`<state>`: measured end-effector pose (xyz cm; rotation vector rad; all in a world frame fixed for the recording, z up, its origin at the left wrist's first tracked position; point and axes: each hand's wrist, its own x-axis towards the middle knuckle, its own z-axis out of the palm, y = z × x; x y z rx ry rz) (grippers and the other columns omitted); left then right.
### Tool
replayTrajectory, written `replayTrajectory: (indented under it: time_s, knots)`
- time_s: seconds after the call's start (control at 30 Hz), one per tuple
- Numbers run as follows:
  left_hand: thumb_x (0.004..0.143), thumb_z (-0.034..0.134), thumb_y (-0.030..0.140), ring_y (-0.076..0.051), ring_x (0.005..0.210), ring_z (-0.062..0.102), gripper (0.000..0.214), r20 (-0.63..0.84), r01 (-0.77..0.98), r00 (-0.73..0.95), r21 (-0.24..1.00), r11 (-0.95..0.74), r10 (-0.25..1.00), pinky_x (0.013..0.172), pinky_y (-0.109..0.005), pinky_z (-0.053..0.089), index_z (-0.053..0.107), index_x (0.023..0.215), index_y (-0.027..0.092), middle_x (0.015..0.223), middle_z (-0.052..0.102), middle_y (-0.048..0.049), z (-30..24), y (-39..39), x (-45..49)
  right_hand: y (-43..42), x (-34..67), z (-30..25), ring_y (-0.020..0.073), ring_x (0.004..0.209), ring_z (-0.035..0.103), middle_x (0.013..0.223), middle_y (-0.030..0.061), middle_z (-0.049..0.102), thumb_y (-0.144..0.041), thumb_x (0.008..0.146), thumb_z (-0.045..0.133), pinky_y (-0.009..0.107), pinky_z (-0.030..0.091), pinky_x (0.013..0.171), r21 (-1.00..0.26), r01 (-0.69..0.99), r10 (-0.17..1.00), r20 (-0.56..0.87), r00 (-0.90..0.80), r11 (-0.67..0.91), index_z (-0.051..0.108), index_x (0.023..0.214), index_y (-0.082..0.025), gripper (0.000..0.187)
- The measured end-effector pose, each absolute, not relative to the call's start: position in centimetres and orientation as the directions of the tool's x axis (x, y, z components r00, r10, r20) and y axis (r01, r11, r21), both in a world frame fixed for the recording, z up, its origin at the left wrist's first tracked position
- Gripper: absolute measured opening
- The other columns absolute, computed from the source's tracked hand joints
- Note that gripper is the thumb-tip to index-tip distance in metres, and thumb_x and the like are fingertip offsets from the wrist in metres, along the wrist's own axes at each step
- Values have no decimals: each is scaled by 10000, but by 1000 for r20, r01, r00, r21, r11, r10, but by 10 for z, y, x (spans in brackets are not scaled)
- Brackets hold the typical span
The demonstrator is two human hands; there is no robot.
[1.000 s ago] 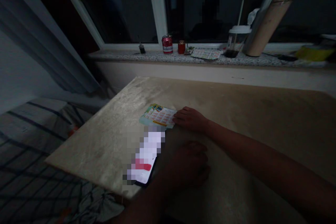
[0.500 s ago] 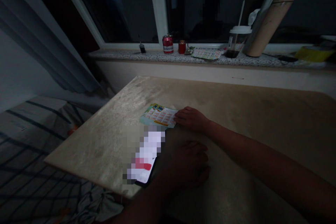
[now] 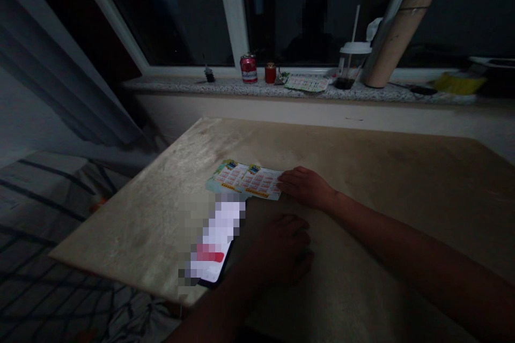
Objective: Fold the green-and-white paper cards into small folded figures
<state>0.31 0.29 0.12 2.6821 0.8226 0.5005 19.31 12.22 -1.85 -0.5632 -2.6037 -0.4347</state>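
Two overlapping printed cards lie flat by the phone. The left card [image 3: 227,176] is partly covered by the right card [image 3: 259,183]; both carry rows of pinkish boxes and yellow strips. The fingers of my right hand [image 3: 306,187] are together on the right card's right edge; my thumb is hidden. My left hand [image 3: 284,246] rests in shadow on the tabletop, loosely bent with thumb and fingers apart, holding nothing I can see. To its left lies a lit phone [image 3: 215,244], partly blurred, its screen showing a red bar.
A pale table [image 3: 161,198] fills the middle. Along the speckled windowsill [image 3: 173,86] stand a red can [image 3: 248,69], a small red jar [image 3: 270,73], a lidded cup with straw [image 3: 349,67] and a tall tan cylinder [image 3: 398,43]. A grey curtain [image 3: 72,59] hangs left.
My right hand has shifted right over the table with the right card, so more of the left card shows. My left hand stays by the phone. The camera view has turned slightly.
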Motion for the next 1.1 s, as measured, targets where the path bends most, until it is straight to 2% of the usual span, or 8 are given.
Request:
replayTrajectory:
  time_s: [0.33, 0.43, 0.53, 0.67, 0.73, 0.83, 0.97, 1.1]
  knots:
    - [938, 578, 282, -250, 886, 665, 146, 153, 517, 814, 251, -818, 561, 801, -411, 555, 660, 942, 161, 989, 706, -83, 24, 0, 16, 40, 280, -6, 286, 1098, 694, 1164, 174, 753, -166, 977, 572, 454, 565, 907, 130, 599, 449, 543, -709, 790, 722, 1094, -133, 193]
    - [949, 541, 228, -238, 888, 668, 137, 171, 515, 808, 258, -817, 563, 836, -413, 555, 652, 985, 155, 1010, 707, -87, 37, 7, 28, 18, 303, -3, 301, 1122, 694, 1211, 177, 737, -167, 942, 610, 472, 576, 915, 106, 638, 491, 547, -678, 763, 713, 1097, -143, 188]
    - [943, 536, 203, -292, 1052, 655, 202, 155, 565, 784, 227, -793, 602, 938, -474, 538, 655, 1094, 140, 1157, 691, -136, 42, 18, 42, 0, 321, -4, 294, 1161, 681, 1234, 152, 731, -170, 942, 609, 480, 584, 935, 17, 681, 566, 542, -621, 732, 697, 1125, -183, 203]
    - [921, 549, 177, -331, 1134, 629, 267, 67, 596, 786, 178, -783, 614, 988, -519, 519, 655, 1156, 106, 1269, 651, -191, 33, 29, 56, -10, 328, -6, 293, 1156, 682, 1228, 141, 729, -157, 929, 603, 493, 594, 930, -78, 725, 633, 558, -537, 684, 711, 1080, -206, 192]
    - [914, 563, 174, -329, 1154, 620, 265, 52, 597, 787, 190, -780, 615, 1013, -515, 507, 661, 1152, 110, 1280, 646, -186, 27, 31, 59, -8, 323, -2, 303, 1164, 674, 1235, 143, 719, -147, 916, 597, 506, 594, 937, -131, 750, 669, 567, -481, 649, 717, 1044, -208, 187]
    - [898, 591, 172, -322, 1188, 595, 274, 65, 601, 777, 219, -769, 626, 1050, -495, 485, 662, 1158, 119, 1286, 635, -171, 20, 29, 59, -2, 308, 8, 307, 1200, 654, 1306, 149, 672, -137, 901, 589, 505, 597, 953, -285, 778, 772, 520, -365, 560, 699, 1090, -212, 231]
    - [918, 568, 187, -309, 1184, 586, 307, 77, 577, 790, 245, -779, 609, 1044, -486, 482, 636, 1210, 120, 1286, 625, -167, 17, 24, 59, 3, 281, 13, 299, 1218, 643, 1344, 151, 632, -206, 905, 633, 493, 601, 963, -476, 738, 830, 519, -204, 478, 588, 1301, -221, 399]
    - [918, 574, 224, -308, 1119, 596, 313, 112, 562, 793, 246, -790, 599, 989, -477, 508, 627, 1208, 118, 1206, 641, -153, 13, 19, 62, 0, 268, 6, 282, 1132, 675, 1251, 145, 660, -235, 911, 655, 453, 623, 911, -542, 699, 847, 501, -177, 466, 581, 1272, -215, 369]
